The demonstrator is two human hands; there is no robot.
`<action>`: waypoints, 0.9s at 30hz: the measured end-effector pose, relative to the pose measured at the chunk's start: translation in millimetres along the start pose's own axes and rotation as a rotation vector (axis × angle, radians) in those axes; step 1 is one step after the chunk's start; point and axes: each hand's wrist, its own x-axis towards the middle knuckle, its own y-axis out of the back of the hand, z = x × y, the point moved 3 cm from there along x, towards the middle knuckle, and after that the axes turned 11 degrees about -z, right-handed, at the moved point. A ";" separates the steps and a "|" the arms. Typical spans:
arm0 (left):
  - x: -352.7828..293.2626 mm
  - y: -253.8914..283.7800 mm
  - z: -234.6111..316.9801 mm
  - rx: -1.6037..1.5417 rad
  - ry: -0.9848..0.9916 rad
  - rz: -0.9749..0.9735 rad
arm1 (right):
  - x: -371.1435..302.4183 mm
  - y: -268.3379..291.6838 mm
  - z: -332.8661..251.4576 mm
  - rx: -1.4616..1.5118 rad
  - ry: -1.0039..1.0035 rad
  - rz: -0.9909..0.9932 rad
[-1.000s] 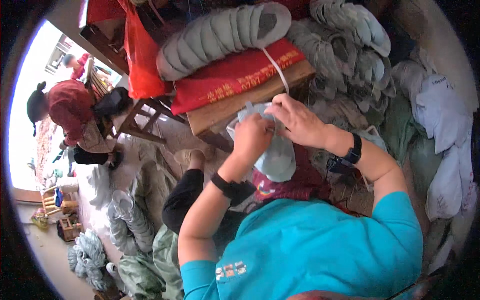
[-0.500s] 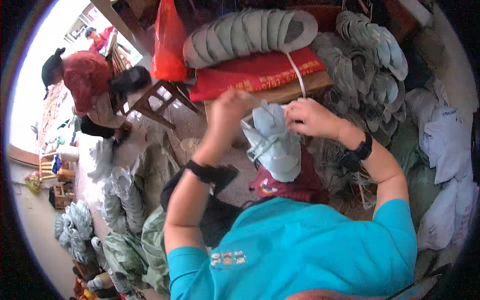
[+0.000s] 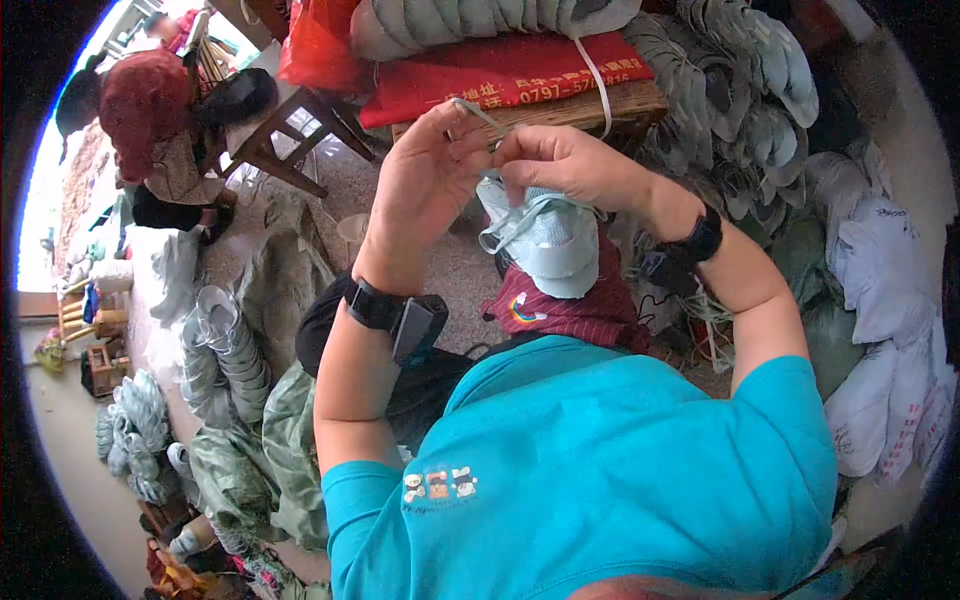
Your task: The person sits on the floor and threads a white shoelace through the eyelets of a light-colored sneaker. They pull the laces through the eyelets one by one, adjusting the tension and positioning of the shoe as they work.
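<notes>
A pale grey-white sneaker upper (image 3: 566,262) rests toe toward me on a maroon striped cloth (image 3: 590,312) in front of my lap. From it runs a thin pale shoelace (image 3: 482,114), part of which loops over the upper's front. My left hand (image 3: 428,165), palm turned inward, pinches the lace's upper end between thumb and fingertips. Close beside it, just above the upper's opening, my right hand (image 3: 575,170) is closed on the same lace with bent fingers. The upper's far end is partly hidden behind that hand.
Ahead stands a wooden table (image 3: 630,103) with red cloth (image 3: 545,70) and a row of nested grey uppers (image 3: 480,25). More uppers (image 3: 745,110) hang at right above white sacks (image 3: 880,300). At left, a person in red (image 3: 145,105) bends near a wooden stool (image 3: 300,135).
My left hand has risen and drawn the lace's end upward. My right hand has shifted left, from the upper's right edge to the lace. The whole view has shifted slightly.
</notes>
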 end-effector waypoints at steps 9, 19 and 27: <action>-13.1 -39.3 -13.3 0.177 0.025 -0.276 | 29.0 16.7 0.9 0.059 0.320 -0.251; -41.8 59.3 35.1 -0.176 -0.328 -0.112 | -11.2 74.6 41.4 0.643 0.113 0.222; -216.2 276.6 176.3 0.137 -0.628 0.959 | -222.6 251.1 136.4 0.759 0.006 0.896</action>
